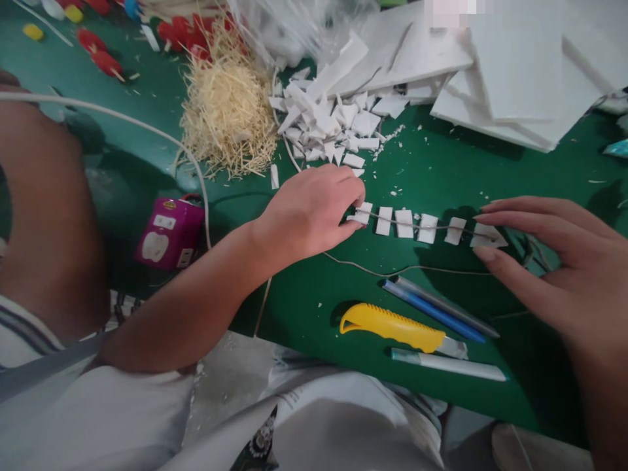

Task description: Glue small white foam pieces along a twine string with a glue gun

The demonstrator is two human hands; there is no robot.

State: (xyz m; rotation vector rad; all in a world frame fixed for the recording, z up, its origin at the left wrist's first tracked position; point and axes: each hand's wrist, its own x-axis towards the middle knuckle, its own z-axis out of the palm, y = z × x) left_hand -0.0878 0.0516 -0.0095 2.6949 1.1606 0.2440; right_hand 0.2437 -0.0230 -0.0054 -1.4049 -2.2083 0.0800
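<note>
A row of several small white foam pieces [405, 224] lies on the green table, with a thin grey string [436, 227] running along their tops. My left hand [314, 206] pinches the leftmost foam piece [364, 212] between thumb and fingers. At the opposite end, my right hand [554, 248] has its thumb below and fingertips above a pointed foam piece [490, 236], gripping it. Below the row lie a blue pen [434, 311], a grey pen [446, 306], a yellow box cutter [392, 326] and a white marker-like stick [449, 365].
Foam scraps [333, 124] and pale shredded straw [228, 98] are heaped beyond my left hand. White foam sheets [520, 65] stack at the back right. A purple box [170, 233] and a white cable [147, 124] lie left, near another person's bare limb [44, 216].
</note>
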